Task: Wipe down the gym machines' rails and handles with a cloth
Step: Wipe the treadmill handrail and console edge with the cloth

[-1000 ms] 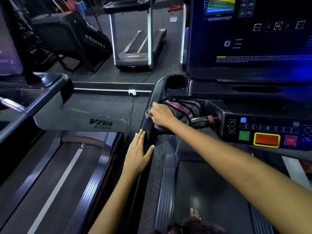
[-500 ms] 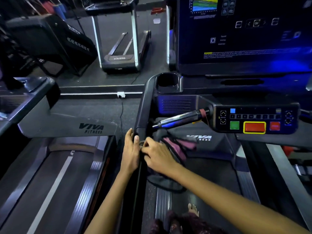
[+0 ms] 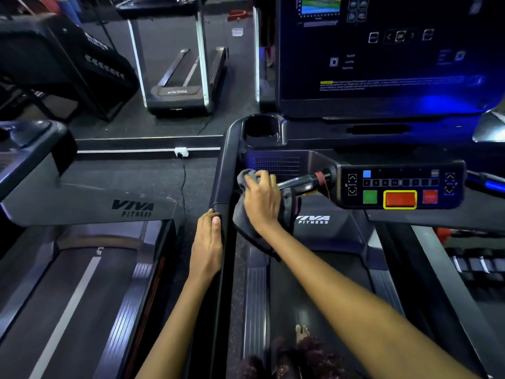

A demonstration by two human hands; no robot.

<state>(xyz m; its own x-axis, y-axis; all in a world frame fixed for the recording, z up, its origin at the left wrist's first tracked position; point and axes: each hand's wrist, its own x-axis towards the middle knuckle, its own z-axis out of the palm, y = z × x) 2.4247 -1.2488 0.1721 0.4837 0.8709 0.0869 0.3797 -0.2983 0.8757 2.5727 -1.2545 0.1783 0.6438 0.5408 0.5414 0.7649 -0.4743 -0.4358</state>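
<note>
**Inspector:** Cloth (image 3: 247, 228) location, please, and what is holding it?

**Me:** It sits bunched under my right hand (image 3: 263, 199), fingers curled round it, at the near end of the short chrome handle (image 3: 299, 182) that projects from the control panel (image 3: 401, 187). Part of the cloth hangs loose below my wrist. I hold it wadded so the fabric wraps the bar rather than skimming one face.

**Inspector:** And the other hand?

**Me:** My left hand (image 3: 206, 242) rests flat on the dark side rail (image 3: 222, 176), fingers straight and together, holding nothing. I judge it is there to steady me while I reach across.

**Inspector:** Position of the work?

**Me:** The handle lies between the side rail and the panel's buttons, below the cup holder (image 3: 261, 129) and the screen (image 3: 382, 50).

**Inspector:** Risks?

**Me:** The red stop button (image 3: 400, 199) is near the handle's root; a long stroke could brush it. I cannot tell whether the rail is already clean.
</note>
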